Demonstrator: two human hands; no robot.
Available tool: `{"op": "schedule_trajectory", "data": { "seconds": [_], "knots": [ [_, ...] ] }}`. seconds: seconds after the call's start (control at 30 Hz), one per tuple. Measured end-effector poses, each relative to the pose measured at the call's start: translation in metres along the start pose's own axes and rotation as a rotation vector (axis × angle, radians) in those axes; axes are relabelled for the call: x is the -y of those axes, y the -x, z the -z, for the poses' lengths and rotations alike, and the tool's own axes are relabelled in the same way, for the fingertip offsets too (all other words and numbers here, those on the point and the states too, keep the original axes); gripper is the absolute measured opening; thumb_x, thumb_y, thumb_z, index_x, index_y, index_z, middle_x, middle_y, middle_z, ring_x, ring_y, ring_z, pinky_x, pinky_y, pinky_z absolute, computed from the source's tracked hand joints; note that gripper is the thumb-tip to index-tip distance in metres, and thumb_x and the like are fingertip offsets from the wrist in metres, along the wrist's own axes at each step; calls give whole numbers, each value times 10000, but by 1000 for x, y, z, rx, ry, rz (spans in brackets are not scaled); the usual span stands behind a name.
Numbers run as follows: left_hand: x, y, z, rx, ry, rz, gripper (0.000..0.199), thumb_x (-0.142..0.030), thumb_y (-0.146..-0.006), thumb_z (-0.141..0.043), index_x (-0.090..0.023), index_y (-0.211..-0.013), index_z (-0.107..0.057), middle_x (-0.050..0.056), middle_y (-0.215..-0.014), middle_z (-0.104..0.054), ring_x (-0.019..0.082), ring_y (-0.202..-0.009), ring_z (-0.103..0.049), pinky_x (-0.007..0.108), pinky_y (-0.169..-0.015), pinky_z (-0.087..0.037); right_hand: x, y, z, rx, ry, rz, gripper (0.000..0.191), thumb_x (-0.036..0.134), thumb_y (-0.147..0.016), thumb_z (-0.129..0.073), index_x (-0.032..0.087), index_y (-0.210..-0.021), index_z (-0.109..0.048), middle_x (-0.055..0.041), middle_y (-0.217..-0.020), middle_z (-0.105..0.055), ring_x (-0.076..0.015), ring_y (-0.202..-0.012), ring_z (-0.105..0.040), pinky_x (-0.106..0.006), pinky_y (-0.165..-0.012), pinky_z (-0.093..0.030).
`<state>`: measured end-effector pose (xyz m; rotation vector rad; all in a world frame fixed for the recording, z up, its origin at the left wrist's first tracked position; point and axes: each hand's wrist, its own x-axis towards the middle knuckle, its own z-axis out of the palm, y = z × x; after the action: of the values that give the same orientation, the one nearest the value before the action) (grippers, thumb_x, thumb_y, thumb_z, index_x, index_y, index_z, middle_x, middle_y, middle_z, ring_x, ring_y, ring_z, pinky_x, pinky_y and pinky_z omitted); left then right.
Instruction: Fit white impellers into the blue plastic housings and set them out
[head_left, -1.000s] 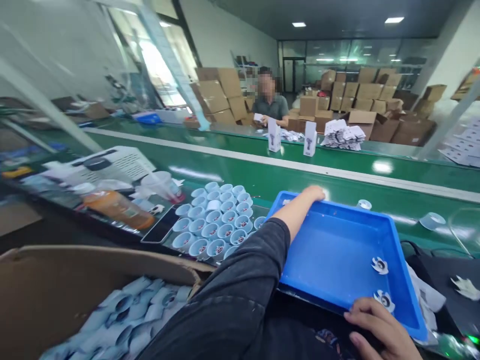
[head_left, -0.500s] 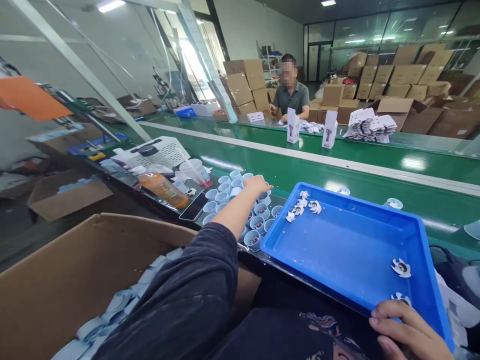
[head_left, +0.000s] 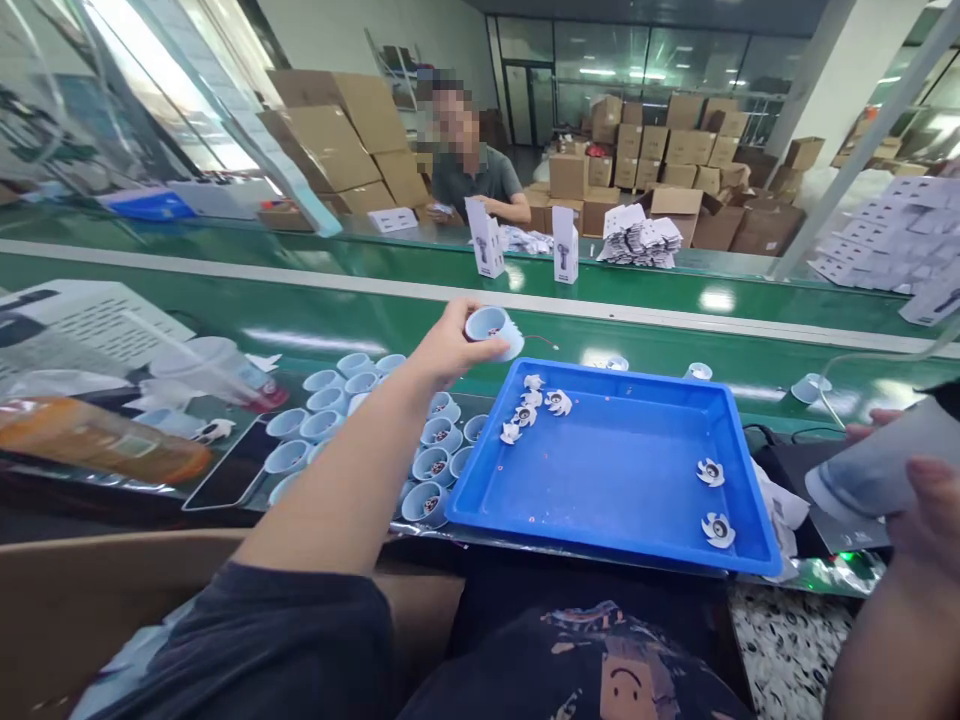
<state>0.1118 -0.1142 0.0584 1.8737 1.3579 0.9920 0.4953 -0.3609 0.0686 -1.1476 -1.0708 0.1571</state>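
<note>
My left hand (head_left: 459, 345) is closed around a light blue cup (head_left: 501, 335), tilted, held above the conveyor near the tray's far left corner. Small dark and reddish parts show inside it, and a thin wire trails off to its right. At the right edge, my right hand (head_left: 934, 500) grips a pale, thick cylinder (head_left: 855, 475) with a dark end; its kind cannot be made out. Between my hands lies a blue tray (head_left: 615, 545) with several white fan impellers (head_left: 559, 402). Rows of similar cups (head_left: 425, 505) stand left of the tray, partly behind my forearm.
A bottle of orange liquid (head_left: 105, 440), a phone (head_left: 229, 465) and a plastic drink cup (head_left: 214, 370) lie at left. Several cups (head_left: 700, 371) sit on the green conveyor beyond the tray. A co-worker (head_left: 480, 180) sits opposite, near white boxes (head_left: 566, 245). A black device (head_left: 840, 535) stands right.
My left hand has lifted a cup from the rows and brought it right. My right hand has left the tray's near edge and holds the pale cylinder. The view has turned right.
</note>
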Motion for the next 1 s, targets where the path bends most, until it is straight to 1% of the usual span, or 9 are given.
{"op": "schedule_trajectory", "data": {
  "seconds": [0.1, 0.2, 0.27, 0.33, 0.43, 0.5, 0.6, 0.87, 1.0],
  "knots": [
    [-32, 36, -30, 217, 392, -160, 548, -446, -607, -675, -202, -1061, -490, 76, -1015, -649, 233, -883, -637, 354, -720, -533, 1, 0, -19, -58, -86, 118, 521, 213, -679, -849, 414, -1089, -599, 4, -1067, -567, -216, -927, -610, -388, -752, -539],
    [-55, 83, -64, 380, 391, -310, 434, -334, -641, -655, -193, -1034, -536, 92, -1038, -667, 229, -895, -649, 370, -763, -539, 3, 6, -35, -127, -134, 128, 533, 175, -675, -787, 357, -1108, -535, 0, -1118, -545, -215, -939, -611, -375, -756, -547],
    [-61, 112, -85, 410, 302, -411, 394, -240, -637, -624, -194, -1021, -547, 80, -1032, -673, 218, -902, -652, 366, -794, -536, 7, 9, -45, -123, -205, 42, 447, 268, -663, -765, 268, -1059, -558, -45, -991, -582, -233, -819, -628, -371, -681, -555],
    [-63, 133, -103, 419, 202, -491, 415, -217, -631, -641, -195, -1035, -545, 71, -1026, -675, 218, -905, -655, 366, -817, -534, 18, 12, -55, 12, -277, -100, 396, 423, -674, -737, 185, -960, -602, -71, -813, -580, -231, -694, -621, -349, -612, -544],
    [-67, 149, -122, 479, 120, -594, 544, -368, -637, -770, -194, -1097, -539, 81, -1083, -676, 243, -971, -655, 385, -876, -527, 44, 18, -75, 236, -282, -193, 480, 641, -766, -637, 185, -906, -582, -58, -770, -546, -205, -678, -605, -323, -618, -530],
    [-72, 154, -129, 509, 139, -642, 605, -475, -632, -799, -191, -1104, -550, 79, -1060, -688, 246, -963, -660, 380, -865, -529, 59, 23, -88, 294, -192, -193, 583, 786, -803, -492, 218, -929, -529, -50, -800, -531, -211, -705, -600, -340, -634, -530],
    [-81, 159, -130, 513, 161, -660, 462, -467, -681, -768, -188, -1005, -593, 65, -948, -702, 232, -884, -665, 355, -793, -530, 73, 29, -99, 361, -83, -229, 709, 891, -774, -342, 227, -971, -492, -69, -810, -522, -253, -764, -602, -375, -636, -528],
    [-91, 167, -127, 489, 169, -666, 332, -382, -683, -776, -182, -896, -619, 33, -865, -699, 203, -808, -666, 305, -701, -515, 82, 35, -98, 263, -302, -262, 582, 761, -747, -643, 233, -901, -452, -34, -765, -523, -208, -644, -574, -334, -563, -506],
    [-93, 169, -130, 505, 144, -634, 345, -405, -671, -784, -186, -881, -621, 29, -857, -699, 212, -821, -669, 316, -711, -514, 86, 32, -103, 293, -261, -289, 593, 800, -788, -560, 229, -890, -439, -33, -759, -502, -193, -622, -563, -319, -536, -497]
  ]
}}
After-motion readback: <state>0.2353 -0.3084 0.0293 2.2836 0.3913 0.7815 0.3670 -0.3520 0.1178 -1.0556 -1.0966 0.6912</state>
